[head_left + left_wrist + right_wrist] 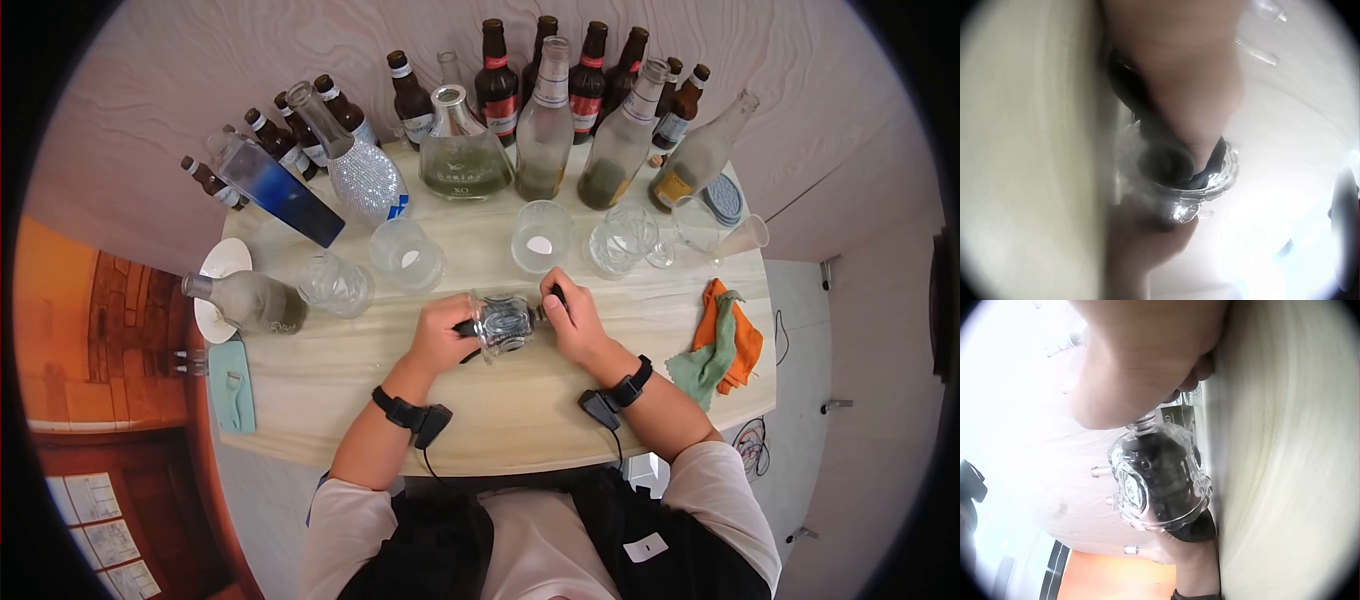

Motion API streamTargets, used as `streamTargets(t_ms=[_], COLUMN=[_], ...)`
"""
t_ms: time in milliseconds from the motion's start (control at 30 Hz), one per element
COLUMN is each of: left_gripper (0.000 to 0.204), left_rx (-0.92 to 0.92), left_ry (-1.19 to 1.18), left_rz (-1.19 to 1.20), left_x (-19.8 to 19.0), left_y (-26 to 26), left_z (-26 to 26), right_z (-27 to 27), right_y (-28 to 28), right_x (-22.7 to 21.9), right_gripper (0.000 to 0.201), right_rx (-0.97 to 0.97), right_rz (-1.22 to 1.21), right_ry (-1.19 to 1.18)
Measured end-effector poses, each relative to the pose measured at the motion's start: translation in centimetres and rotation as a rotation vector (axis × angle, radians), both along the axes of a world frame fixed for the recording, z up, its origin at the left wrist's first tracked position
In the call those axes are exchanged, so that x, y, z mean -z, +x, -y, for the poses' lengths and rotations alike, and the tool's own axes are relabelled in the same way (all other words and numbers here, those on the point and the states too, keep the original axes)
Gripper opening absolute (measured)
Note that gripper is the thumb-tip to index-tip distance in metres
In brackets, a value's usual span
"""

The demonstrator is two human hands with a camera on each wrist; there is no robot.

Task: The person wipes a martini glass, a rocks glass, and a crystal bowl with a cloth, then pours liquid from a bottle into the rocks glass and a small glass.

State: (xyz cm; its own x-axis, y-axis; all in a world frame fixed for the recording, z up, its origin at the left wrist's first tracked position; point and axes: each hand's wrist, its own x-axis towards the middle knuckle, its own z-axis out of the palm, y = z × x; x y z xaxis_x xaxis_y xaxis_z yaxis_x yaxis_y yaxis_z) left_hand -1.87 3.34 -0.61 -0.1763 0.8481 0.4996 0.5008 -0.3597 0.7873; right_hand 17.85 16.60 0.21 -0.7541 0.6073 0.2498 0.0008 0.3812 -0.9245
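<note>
A patterned clear glass (505, 325) with a short stem lies sideways between the hands, above the table. My left hand (442, 335) is at its mouth, fingers curled on a black cloth (1166, 162) that reaches inside the glass. Round the stem end, my right hand (578, 325) grips the glass, with a dark piece by its thumb that looks like cloth. The right wrist view shows dark cloth filling the bowl of the glass (1132, 487) and the left hand (1194, 556) beyond it. The right fingertips are partly hidden.
Several glasses stand behind the hands, including a tumbler (542, 238). Bottles line the back, among them a flask-shaped one (465, 165). At left are a grey bottle (260, 303), a white plate (212, 322) and a teal board (230, 385); orange (745, 345) and green (705, 365) cloths lie right.
</note>
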Motion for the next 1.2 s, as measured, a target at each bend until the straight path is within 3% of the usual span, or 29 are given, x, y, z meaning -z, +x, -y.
streamTargets(t_ms=[167, 333, 467, 533, 867, 967, 1033, 1133, 1200], left_gripper=[0.028, 0.023, 0.023, 0.024, 0.027, 0.027, 0.027, 0.028, 0.028], left_rx=[0.028, 0.081, 0.105, 0.116, 0.102, 0.059, 0.04, -0.02, 0.0], left_ry=[-0.125, -0.256, -0.251, -0.27, -0.269, -0.3, -0.348, -0.398, -0.377], left_rz=[0.131, 0.511, 0.542, 0.523, 0.307, 0.382, 0.566, 0.543, 0.536], left_x=[0.5, 1.8, 1.8, 1.2, 1.1, 2.0, 2.5, 2.4, 2.7], left_y=[-0.5, -1.2, -1.3, -1.1, -0.6, -0.9, -1.2, -1.6, -1.7], left_z=[-0.2, 0.0, 0.0, 0.1, -0.1, -0.1, -0.2, -0.2, -0.2], right_z=[-0.1, 0.0, 0.1, 0.3, 0.1, 0.0, 0.1, 0.1, 0.4], right_y=[-0.1, -0.3, 0.0, 0.3, 0.2, 0.1, -0.1, -0.3, 0.0], right_x=[0.6, 0.8, 0.6, 0.2, 0.0, 0.7, 1.0, 0.8, 0.4], right_gripper=[0.028, 0.032, 0.031, 0.027, 0.028, 0.025, 0.031, 0.037, 0.036], right_rx=[-0.032, -0.087, -0.08, -0.041, -0.004, -0.03, -0.037, -0.035, -0.019], right_rz=[-0.031, -0.27, -0.237, -0.091, -0.064, -0.038, -0.219, -0.302, -0.249], right_ry=[-0.009, 0.17, 0.176, 0.103, -0.088, -0.058, 0.079, 0.219, 0.181])
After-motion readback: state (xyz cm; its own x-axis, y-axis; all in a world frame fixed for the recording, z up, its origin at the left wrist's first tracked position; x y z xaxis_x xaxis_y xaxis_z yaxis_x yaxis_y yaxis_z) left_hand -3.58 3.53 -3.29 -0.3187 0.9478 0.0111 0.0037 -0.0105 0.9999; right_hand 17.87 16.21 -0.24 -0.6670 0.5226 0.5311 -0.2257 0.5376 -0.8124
